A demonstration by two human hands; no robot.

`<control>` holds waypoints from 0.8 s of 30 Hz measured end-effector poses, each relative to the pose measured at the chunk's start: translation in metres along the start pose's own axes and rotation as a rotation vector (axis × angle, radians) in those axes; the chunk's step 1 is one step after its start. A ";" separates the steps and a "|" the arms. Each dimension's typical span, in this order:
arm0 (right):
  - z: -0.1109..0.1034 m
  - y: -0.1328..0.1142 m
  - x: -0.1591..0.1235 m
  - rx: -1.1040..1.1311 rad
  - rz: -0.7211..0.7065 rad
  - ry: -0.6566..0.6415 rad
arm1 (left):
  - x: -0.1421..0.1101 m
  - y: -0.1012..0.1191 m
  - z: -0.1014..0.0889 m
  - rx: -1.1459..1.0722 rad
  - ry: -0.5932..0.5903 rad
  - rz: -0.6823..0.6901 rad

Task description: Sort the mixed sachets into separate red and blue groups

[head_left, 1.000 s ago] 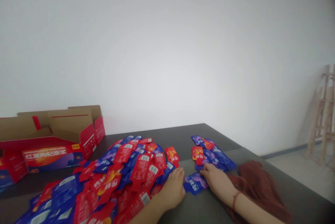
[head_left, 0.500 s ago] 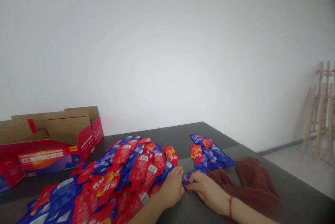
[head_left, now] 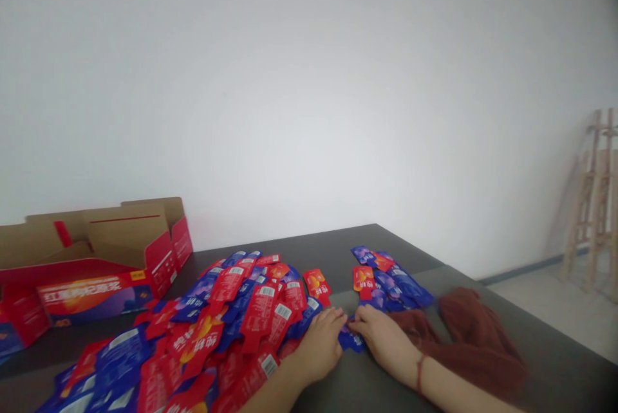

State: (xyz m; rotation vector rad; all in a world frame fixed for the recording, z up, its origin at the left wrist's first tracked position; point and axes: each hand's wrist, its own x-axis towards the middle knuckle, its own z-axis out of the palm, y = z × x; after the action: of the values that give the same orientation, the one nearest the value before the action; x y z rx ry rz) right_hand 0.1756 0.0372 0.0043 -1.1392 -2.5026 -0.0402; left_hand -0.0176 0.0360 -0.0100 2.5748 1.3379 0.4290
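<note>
A small blue sachet lies low over the dark table between my two hands. My right hand, with a thin red cord at its wrist, pinches the sachet's upper right part. On the sachet's left side is my left hand, its fingers bent together at the edge; the thumb is hidden. Just left of that hand spreads a big heap of red and blue sachets. A single orange-and-red sachet lies behind my left hand. Beyond my right hand is a smaller group of mostly blue sachets.
An open red cardboard box with a brown inside stands at the left by the white wall. A brown cloth lies crumpled beside my right forearm. Past the table's right edge, wooden easels lean against the wall.
My right hand's fingers have shifted slightly up and right, showing more of the blue sachet's lower part. My left hand's fingertips have moved right, closer to it.
</note>
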 end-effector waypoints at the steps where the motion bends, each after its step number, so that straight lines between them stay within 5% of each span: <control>1: 0.002 -0.005 0.002 -0.011 -0.034 -0.014 | 0.000 -0.001 0.000 0.001 0.000 0.006; 4: -0.001 -0.005 0.006 -0.021 -0.016 -0.028 | 0.001 -0.002 0.000 0.003 0.009 0.019; 11: -0.017 0.044 -0.001 -0.091 0.247 -0.032 | 0.001 0.000 -0.001 0.007 0.028 0.032; 24: 0.006 0.032 -0.015 -0.539 0.087 0.025 | 0.000 -0.001 0.000 0.012 0.020 0.017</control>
State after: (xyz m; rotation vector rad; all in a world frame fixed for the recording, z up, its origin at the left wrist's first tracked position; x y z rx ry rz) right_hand 0.2056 0.0486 -0.0108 -1.4297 -2.4846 -0.7377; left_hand -0.0183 0.0369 -0.0099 2.6007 1.3298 0.4525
